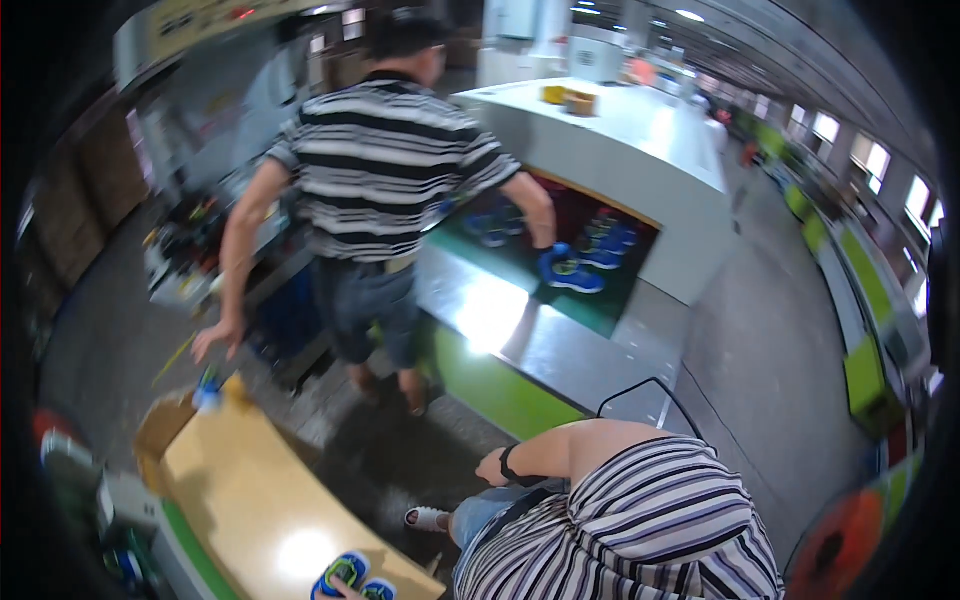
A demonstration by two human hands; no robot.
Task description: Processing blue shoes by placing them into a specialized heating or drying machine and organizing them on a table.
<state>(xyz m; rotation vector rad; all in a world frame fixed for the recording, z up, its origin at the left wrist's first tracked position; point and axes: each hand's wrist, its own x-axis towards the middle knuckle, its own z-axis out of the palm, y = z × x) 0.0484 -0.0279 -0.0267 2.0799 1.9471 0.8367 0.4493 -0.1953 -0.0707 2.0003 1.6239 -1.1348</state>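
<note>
i am seeing small blue and green shoes [350, 575] lying on the tan table [245, 480], probably light and soft, best taken by the heel, and i cannot tell either hand's grip.

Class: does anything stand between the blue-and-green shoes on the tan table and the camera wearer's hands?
Nothing visible does. The shoes lie on the tan table at the picture's lower edge, nearest the wearer. The wearer's hands themselves are out of view.

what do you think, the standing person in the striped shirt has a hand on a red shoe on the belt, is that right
Not quite: the shoe is blue, not red. The head view shows the standing person in the striped shirt with a hand on it on the belt.
</note>
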